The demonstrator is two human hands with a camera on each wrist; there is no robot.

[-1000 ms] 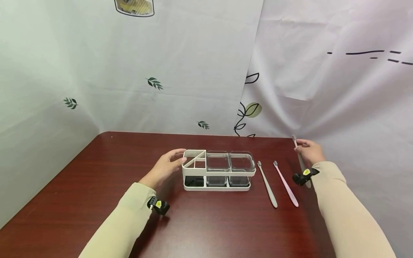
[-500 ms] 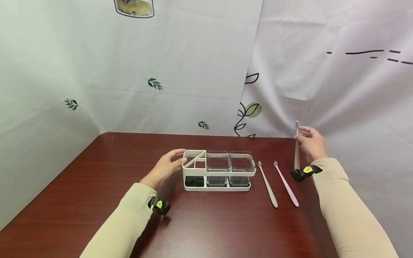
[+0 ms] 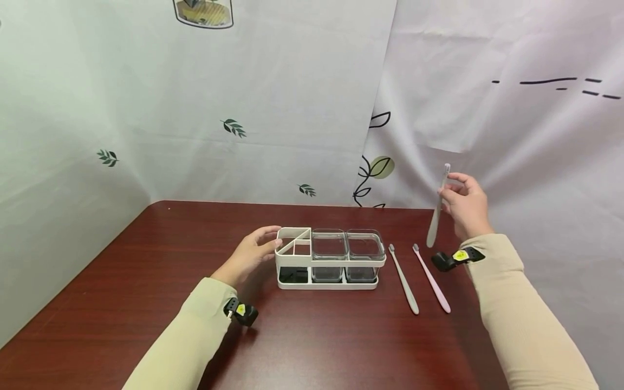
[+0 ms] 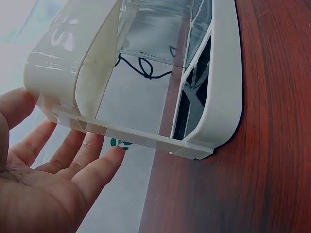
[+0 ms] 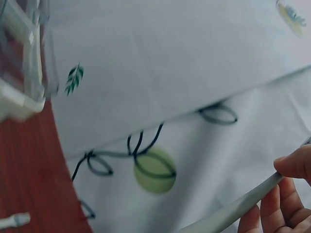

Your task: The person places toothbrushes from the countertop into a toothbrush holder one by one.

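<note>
My left hand [image 3: 252, 250] is at the left end of a white toothbrush rack [image 3: 331, 261], thumb and fingers lying loosely against its end. In the left wrist view, the thumb [image 4: 17, 108] is at the corner of the upper band, the other fingers extended past the side bar. Two clear cups [image 3: 329, 245] stand in the rack. Raised over the table's right back edge, my right hand [image 3: 467, 203] pinches a pale grey toothbrush [image 3: 433, 225], head up, handle slanting down. In the right wrist view, thumb and fingers grip this toothbrush [image 5: 233, 211].
On the dark red table [image 3: 312, 346], a whitish toothbrush [image 3: 405, 284] and a pink toothbrush [image 3: 433, 281] lie right of the rack. The rack's left part has divided slots [image 3: 295, 244]. A patterned cloth [image 3: 263, 108] hangs behind the table.
My right hand has lifted the grey toothbrush from the right side of the table and moved it up and slightly left, tilting its handle leftward. My left hand and the rack have stayed put.
</note>
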